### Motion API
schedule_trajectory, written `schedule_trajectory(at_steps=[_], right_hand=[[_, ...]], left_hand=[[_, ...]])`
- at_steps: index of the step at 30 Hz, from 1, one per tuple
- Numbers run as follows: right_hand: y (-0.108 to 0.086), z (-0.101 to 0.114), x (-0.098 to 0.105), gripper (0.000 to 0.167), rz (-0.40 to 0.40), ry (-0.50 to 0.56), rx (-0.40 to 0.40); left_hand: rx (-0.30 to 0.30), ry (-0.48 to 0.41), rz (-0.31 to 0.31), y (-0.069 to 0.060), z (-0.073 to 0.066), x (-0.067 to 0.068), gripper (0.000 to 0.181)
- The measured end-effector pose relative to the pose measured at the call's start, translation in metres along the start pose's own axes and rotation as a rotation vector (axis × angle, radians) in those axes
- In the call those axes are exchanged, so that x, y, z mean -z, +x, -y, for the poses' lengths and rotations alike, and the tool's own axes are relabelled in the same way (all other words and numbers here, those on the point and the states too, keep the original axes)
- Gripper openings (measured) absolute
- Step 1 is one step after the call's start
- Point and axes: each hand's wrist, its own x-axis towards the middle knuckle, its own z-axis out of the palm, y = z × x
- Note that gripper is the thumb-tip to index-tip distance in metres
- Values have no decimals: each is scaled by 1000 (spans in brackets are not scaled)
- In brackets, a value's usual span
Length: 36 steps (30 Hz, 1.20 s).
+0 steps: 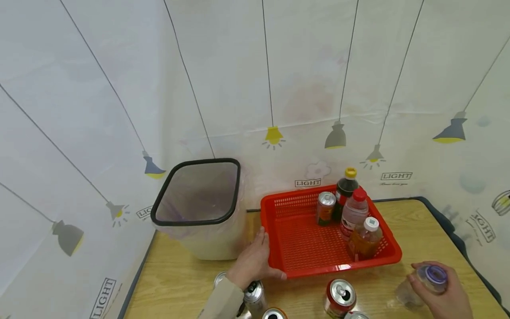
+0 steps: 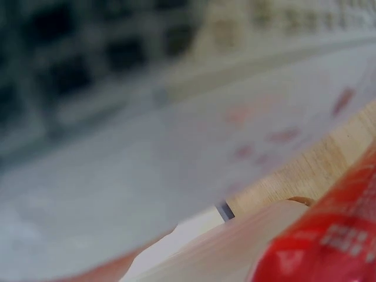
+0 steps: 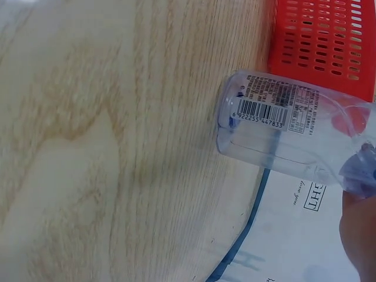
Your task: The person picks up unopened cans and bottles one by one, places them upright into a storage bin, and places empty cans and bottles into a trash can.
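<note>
A red plastic basket [image 1: 307,252] stands at the middle of the table. My left hand [image 1: 255,261] rests against its left side, the fingers along the wall and the thumb at the near corner. On the right, my right hand [image 1: 450,292] grips a clear plastic bottle [image 3: 282,129] with a purple cap near its top. The bottle's base points left in the right wrist view. Inside the basket are an orange can [image 1: 326,208], a dark bottle with a yellow cap [image 1: 346,188], a red-capped bottle [image 1: 354,212] and a white-capped bottle of amber liquid [image 1: 364,243].
Left of the basket is a black-rimmed waste bin [image 1: 211,243] with a liner. Several cans stand in front, among them a silver can [image 1: 255,297] by my left wrist and a red can [image 1: 340,301]. The left wrist view is mostly blurred; a red surface [image 2: 335,241] shows there.
</note>
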Motion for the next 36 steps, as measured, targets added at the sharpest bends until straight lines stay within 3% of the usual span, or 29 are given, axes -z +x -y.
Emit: schedule_trajectory(at_steps=[7,12,15,18,22,25,28,30,32,34,36], right_hand=[[2,3,-3,82,-17,9,-74],[0,3,-3,65,-49,28,5],[1,4,-1,59,-31,49,62],[4,6,2,56,-7,60,85],[8,7,4,55,31,39,114],[11,9,5,55,59,31,143],[11,10,3,54,46,34,152],[10,10,1,54,15,31,136],[11,10,1,53,5,32,138],[12,10,2,54,0,5,123],[14,9,4,55,17,-24,99]], left_hand=[[13,-60,15,1,1,1,129],[-23,-141,1,-3,9,3,115],[-102,-127,-35,-9,12,10,97],[-245,-98,-100,-20,10,25,71],[-514,-91,-295,-40,8,52,41],[-725,-87,-540,-50,15,74,21],[-842,-89,-803,-59,30,97,19],[-833,-75,-961,-64,44,109,25],[-758,-49,-1094,-70,60,120,30],[-618,-22,-1185,-74,78,127,33],[-425,4,-1205,-78,95,131,44]])
